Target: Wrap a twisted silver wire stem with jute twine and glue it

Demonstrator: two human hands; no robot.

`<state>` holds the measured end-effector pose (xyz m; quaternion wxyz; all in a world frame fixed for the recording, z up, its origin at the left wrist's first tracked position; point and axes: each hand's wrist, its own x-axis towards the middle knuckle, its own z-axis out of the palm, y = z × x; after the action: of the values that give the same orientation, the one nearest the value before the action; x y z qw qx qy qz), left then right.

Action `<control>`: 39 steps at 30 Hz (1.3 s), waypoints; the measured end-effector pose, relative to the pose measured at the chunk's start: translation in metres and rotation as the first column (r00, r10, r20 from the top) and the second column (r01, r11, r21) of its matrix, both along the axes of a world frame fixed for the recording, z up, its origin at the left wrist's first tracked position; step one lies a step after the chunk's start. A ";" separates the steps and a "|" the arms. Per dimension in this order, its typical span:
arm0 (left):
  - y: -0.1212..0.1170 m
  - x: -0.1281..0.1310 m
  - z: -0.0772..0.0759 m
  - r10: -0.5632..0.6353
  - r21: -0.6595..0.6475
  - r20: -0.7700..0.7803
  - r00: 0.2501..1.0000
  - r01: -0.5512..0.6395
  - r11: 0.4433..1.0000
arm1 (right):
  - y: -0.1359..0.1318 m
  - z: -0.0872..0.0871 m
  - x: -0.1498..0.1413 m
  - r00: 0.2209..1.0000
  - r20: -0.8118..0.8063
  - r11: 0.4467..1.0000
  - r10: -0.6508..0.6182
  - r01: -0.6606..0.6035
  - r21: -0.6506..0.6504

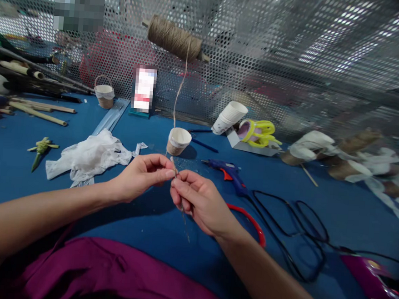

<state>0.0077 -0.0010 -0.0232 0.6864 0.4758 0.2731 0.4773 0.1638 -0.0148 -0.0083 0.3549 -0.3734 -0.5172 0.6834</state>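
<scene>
My left hand point(150, 175) and my right hand point(198, 197) meet over the middle of the table, both pinching a thin brown twine point(177, 104). The twine runs down from a large spool point(169, 34) mounted on the mesh panel, passes by a small cup, and reaches my fingertips. A loose end dangles below my right hand. Just beyond my fingers stands the small cup point(178, 141), wrapped in twine with a white lace rim. A blue glue gun point(230, 173) lies to the right of my right hand.
White lace point(96, 156) lies left. A finished-looking basket point(105, 96) and a phone point(144, 91) stand at the back. Stacked paper cups point(229, 117), yellow-handled scissors point(260, 133), red-handled tool point(249, 219), black cable point(283, 219), and bamboo sticks point(38, 111) lie around.
</scene>
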 end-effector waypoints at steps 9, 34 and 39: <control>0.001 -0.003 0.002 -0.076 0.019 0.014 0.997 0.076 0.997 | 0.003 0.000 0.004 0.967 -0.211 0.970 0.140 -0.177 -0.167; -0.002 -0.001 0.009 -0.033 -0.190 0.057 0.998 0.044 0.981 | 0.000 -0.003 -0.001 0.965 -0.249 0.979 0.086 -0.128 -0.157; -0.001 -0.001 0.009 -0.095 -0.233 0.080 0.992 0.111 0.966 | 0.002 -0.007 -0.001 0.941 -0.306 0.962 0.147 -0.208 -0.179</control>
<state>0.0068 -0.0021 -0.0141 0.7712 0.3874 0.2794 0.4208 0.1628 -0.0131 -0.0149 0.3223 -0.2560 -0.4166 0.8105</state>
